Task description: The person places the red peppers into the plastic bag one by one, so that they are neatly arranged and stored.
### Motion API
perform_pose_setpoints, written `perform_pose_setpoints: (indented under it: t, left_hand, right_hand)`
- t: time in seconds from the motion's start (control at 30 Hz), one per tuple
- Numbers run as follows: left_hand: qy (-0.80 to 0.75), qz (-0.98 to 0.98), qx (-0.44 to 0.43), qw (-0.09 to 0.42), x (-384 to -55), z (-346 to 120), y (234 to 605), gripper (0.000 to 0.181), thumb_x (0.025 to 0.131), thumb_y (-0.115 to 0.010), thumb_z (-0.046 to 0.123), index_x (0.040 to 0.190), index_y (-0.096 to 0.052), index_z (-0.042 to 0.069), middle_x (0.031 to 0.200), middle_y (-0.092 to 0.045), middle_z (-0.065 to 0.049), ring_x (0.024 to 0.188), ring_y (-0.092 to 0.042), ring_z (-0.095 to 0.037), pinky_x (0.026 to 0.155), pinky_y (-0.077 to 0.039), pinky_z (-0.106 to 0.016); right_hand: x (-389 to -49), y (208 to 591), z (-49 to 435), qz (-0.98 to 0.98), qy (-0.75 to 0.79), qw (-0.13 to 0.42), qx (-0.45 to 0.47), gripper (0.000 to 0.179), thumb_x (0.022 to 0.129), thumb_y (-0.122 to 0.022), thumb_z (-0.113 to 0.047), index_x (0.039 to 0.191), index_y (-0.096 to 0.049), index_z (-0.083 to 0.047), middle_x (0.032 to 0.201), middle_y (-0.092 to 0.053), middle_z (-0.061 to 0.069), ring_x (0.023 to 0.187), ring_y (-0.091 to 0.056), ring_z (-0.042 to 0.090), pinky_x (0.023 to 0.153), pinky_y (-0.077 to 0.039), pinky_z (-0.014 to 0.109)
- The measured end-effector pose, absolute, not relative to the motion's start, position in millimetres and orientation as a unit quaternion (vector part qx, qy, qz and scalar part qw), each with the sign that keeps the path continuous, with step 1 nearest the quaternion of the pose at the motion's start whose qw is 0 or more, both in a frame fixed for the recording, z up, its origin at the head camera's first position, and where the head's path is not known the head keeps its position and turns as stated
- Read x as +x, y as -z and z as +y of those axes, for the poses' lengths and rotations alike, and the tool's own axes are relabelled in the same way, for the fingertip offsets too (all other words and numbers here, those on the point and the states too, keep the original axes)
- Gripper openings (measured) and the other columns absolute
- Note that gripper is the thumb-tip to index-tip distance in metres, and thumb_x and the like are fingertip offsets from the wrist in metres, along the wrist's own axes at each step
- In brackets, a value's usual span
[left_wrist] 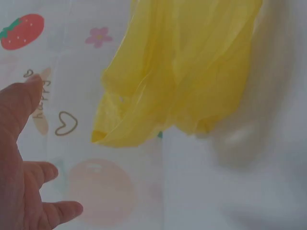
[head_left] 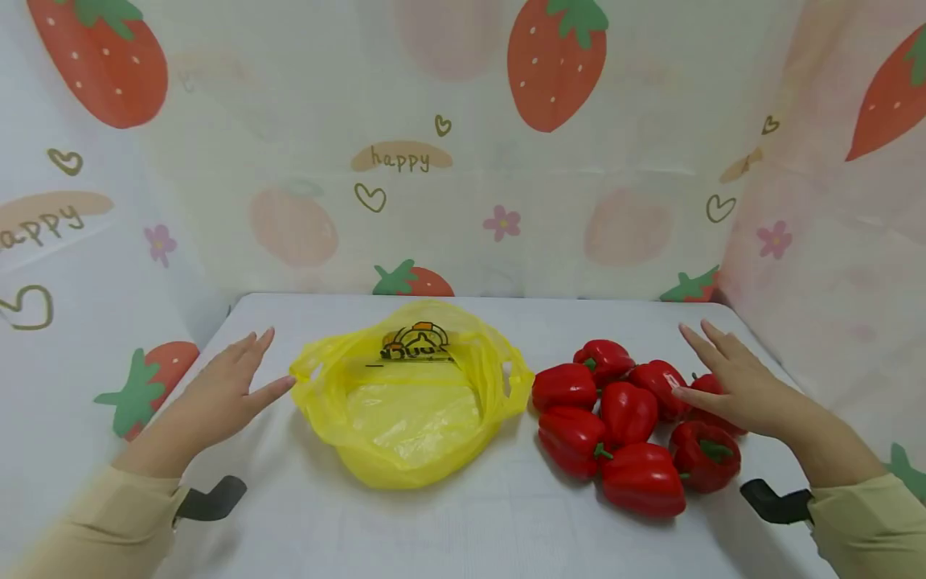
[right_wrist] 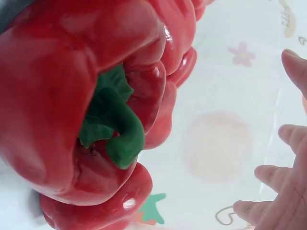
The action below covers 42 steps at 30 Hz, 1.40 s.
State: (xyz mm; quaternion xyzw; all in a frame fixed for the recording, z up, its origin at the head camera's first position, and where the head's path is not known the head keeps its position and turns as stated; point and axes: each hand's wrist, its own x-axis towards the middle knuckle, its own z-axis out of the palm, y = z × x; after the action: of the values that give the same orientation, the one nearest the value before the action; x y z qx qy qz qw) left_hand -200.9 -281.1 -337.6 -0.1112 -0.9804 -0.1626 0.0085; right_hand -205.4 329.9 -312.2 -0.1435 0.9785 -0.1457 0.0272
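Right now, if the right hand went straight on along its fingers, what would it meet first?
Probably the patterned backdrop: in the head view, the right hand points past the red peppers and the way there looks free, though depth is unclear.

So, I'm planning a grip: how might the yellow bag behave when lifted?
The yellow bag will probably flop, given its creased sides. It is likely light, being thin, translucent film. It may also sag, since its rim looks wavy.
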Motion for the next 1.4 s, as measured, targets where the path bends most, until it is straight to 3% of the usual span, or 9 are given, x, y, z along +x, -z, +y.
perform_pose_setpoints:
  t: [0.13, 0.37, 0.6, 0.77, 0.93, 1.07, 1.3, 1.4]
  left_hand:
    - [0.234, -0.967, -0.096, -0.019, -203, -276, 347, 0.091, 0.088, -0.048, 0.055, 0.145, -0.001, 0.001, 0.145, -0.009, -0.032, 0.131, -0.010, -0.049, 0.101, -0.014, -0.066]
    - [0.284, -0.956, -0.052, -0.055, -202, -261, 354, 0.099, 0.084, -0.050, 0.059, 0.145, 0.003, 0.001, 0.145, -0.011, -0.031, 0.130, -0.013, -0.049, 0.100, -0.019, -0.065]
    - [0.325, -0.940, -0.006, -0.103, -204, -254, 360, 0.109, 0.079, -0.053, 0.064, 0.144, 0.009, 0.002, 0.144, -0.018, -0.030, 0.126, -0.028, -0.048, 0.094, -0.035, -0.060]
    - [0.403, -0.905, 0.037, -0.130, -206, -256, 367, 0.111, 0.077, -0.060, 0.059, 0.145, 0.008, 0.005, 0.138, -0.030, -0.028, 0.111, -0.053, -0.035, 0.092, -0.043, -0.051]
    - [0.465, -0.872, 0.065, -0.138, -207, -255, 373, 0.109, 0.075, -0.069, 0.046, 0.146, 0.003, 0.006, 0.128, -0.042, -0.026, 0.097, -0.061, -0.025, 0.084, -0.051, -0.037]
    - [0.472, -0.868, 0.071, -0.134, -208, -254, 374, 0.104, 0.077, -0.071, 0.041, 0.146, -0.002, 0.006, 0.125, -0.045, -0.026, 0.094, -0.061, -0.023, 0.082, -0.052, -0.035]
    - [0.442, -0.889, 0.075, -0.092, -215, -252, 377, 0.066, 0.083, -0.067, 0.031, 0.135, -0.038, 0.002, 0.109, -0.055, -0.015, 0.092, -0.059, -0.019, 0.083, -0.052, -0.034]
    - [0.440, -0.891, 0.081, -0.083, -217, -250, 378, 0.055, 0.085, -0.065, 0.028, 0.128, -0.045, 0.000, 0.110, -0.056, -0.015, 0.093, -0.058, -0.021, 0.084, -0.051, -0.035]
  right_hand:
    - [-206, 313, 331, 0.978, 0.149, 0.027, -0.145, 0.093, 0.081, -0.062, -0.048, 0.148, -0.005, -0.016, 0.148, -0.003, 0.025, 0.131, -0.002, 0.051, 0.090, -0.018, 0.074]
    - [-209, 314, 329, 0.977, 0.147, 0.028, -0.149, 0.093, 0.082, -0.062, -0.047, 0.148, -0.005, -0.016, 0.148, -0.003, 0.025, 0.130, -0.004, 0.051, 0.090, -0.020, 0.074]
    - [-207, 317, 328, 0.975, 0.161, 0.039, -0.146, 0.095, 0.080, -0.064, -0.045, 0.148, -0.004, -0.016, 0.147, -0.003, 0.026, 0.129, -0.007, 0.051, 0.085, -0.028, 0.074]
    - [-207, 316, 327, 0.976, 0.161, 0.037, -0.145, 0.094, 0.081, -0.063, -0.046, 0.148, -0.003, -0.017, 0.148, -0.003, 0.025, 0.129, -0.008, 0.051, 0.086, -0.027, 0.074]
    - [-207, 317, 326, 0.975, 0.163, 0.042, -0.146, 0.094, 0.081, -0.062, -0.047, 0.148, -0.003, -0.018, 0.148, -0.002, 0.024, 0.129, -0.008, 0.051, 0.086, -0.025, 0.074]
    - [-207, 318, 326, 0.974, 0.167, 0.043, -0.149, 0.094, 0.081, -0.063, -0.047, 0.148, -0.003, -0.017, 0.148, -0.002, 0.024, 0.128, -0.009, 0.051, 0.085, -0.027, 0.074]
    - [-209, 319, 325, 0.973, 0.170, 0.043, -0.152, 0.095, 0.080, -0.064, -0.046, 0.148, -0.003, -0.017, 0.148, -0.002, 0.024, 0.128, -0.011, 0.051, 0.083, -0.030, 0.074]
    - [-210, 319, 325, 0.973, 0.169, 0.041, -0.152, 0.095, 0.080, -0.064, -0.046, 0.148, -0.004, -0.017, 0.148, -0.002, 0.024, 0.128, -0.011, 0.051, 0.084, -0.030, 0.073]
